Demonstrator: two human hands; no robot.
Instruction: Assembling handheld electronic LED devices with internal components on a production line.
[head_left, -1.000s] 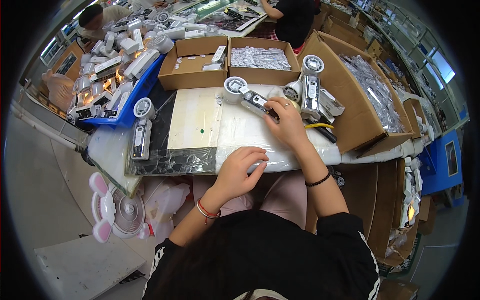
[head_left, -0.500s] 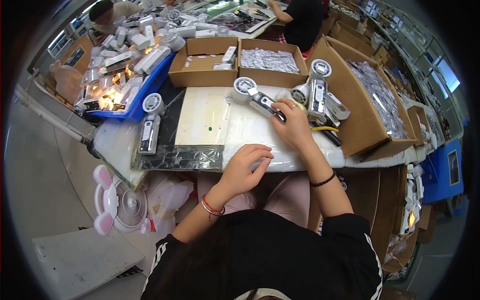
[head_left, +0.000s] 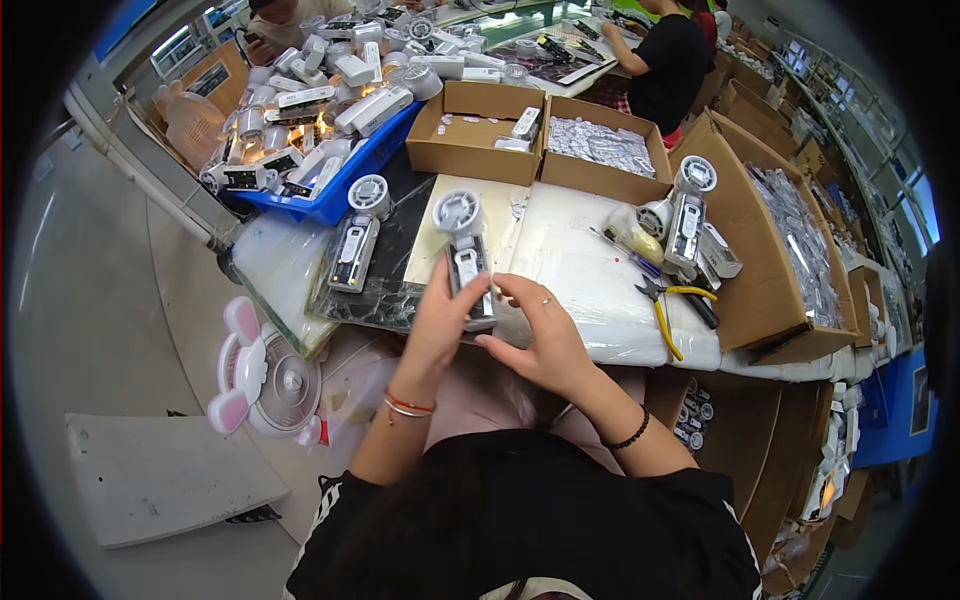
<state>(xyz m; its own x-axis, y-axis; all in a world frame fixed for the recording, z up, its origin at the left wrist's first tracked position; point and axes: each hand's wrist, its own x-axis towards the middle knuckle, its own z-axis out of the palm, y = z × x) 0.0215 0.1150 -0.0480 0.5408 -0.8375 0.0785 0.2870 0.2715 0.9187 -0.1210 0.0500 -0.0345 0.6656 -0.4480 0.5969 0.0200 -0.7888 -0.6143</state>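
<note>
A small white handheld fan (head_left: 460,215) is in my left hand (head_left: 438,312), round head pointing away from me and dark inner parts showing along its handle. The left thumb lies across the handle's face. My right hand (head_left: 545,335) is beside the handle's lower right edge, thumb and forefinger spread; whether the fingertips touch it I cannot tell. Left of the hands, a similar fan (head_left: 353,250) lies on the black part of the table. Another fan (head_left: 686,228) leans at the right side, near yellow-handled cutting pliers (head_left: 662,312) and a screwdriver (head_left: 645,264).
A blue bin (head_left: 345,195) heaped with white fan parts stands at the far left. Two shallow cardboard boxes (head_left: 470,165) line the back. A larger carton (head_left: 765,285) of clear plastic pieces stands at the right. Other people sit beyond the table.
The fan has gone from my right hand to my left and moved nearer me. My right hand has left the tool area, uncovering the pliers. The whole view has shifted.
</note>
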